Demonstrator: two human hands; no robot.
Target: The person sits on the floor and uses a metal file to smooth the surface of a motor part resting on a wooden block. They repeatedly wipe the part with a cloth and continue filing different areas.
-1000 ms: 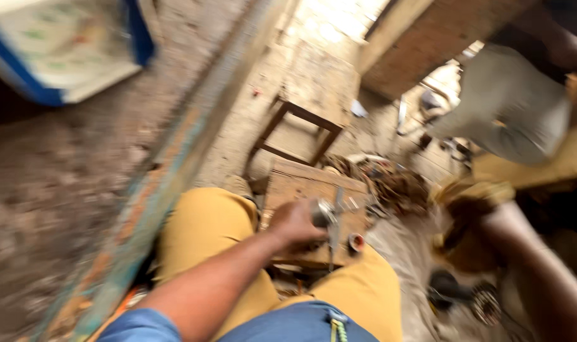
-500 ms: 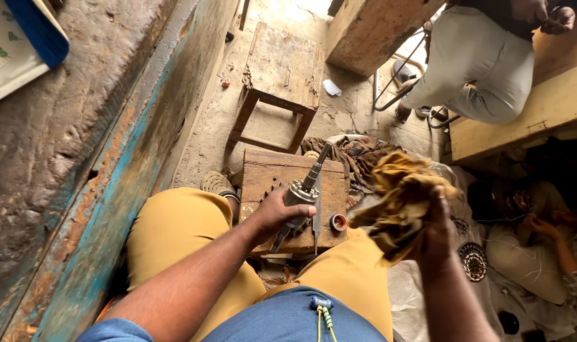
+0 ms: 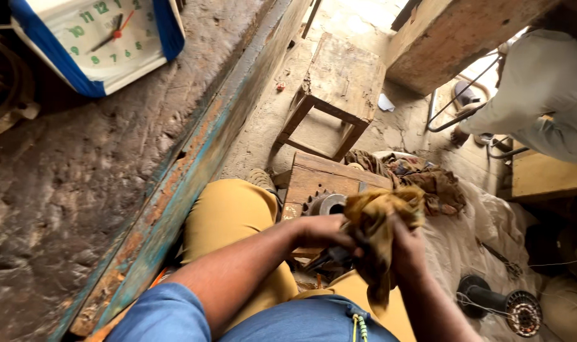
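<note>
Down between the person's knees, both hands meet over a small wooden block (image 3: 320, 180). The left hand (image 3: 320, 229) is curled shut around a dark metal tool (image 3: 329, 256), whose end pokes out below the fist; what kind of tool it is cannot be told from here. The right hand (image 3: 405, 247) is wrapped in a dirty yellow rag (image 3: 380, 221) and clamps that cloth against the tool, fingers folded tight, the rag's loose end hanging down toward the lap. The two hands touch, pressed close together.

Just beyond the knuckles, a toothed metal gear (image 3: 323, 204) sits on the wooden block, near the hands but not held. The person's legs, in mustard-yellow trousers (image 3: 228, 218), frame the block on both sides. Farther off stands a worn wooden stool (image 3: 339, 82) on the dusty floor. To the right of the block lies a heap of soiled rags (image 3: 421, 177) on a pale sack (image 3: 466, 240), and a dark wound rotor (image 3: 500, 304) rests lower right. At upper left, a blue-and-white clock (image 3: 98, 38) leans on the rough wall, beside a chipped blue painted beam (image 3: 193, 171). At upper right, another person in pale clothing (image 3: 542, 82) is seated by a wooden bench (image 3: 542, 177).
</note>
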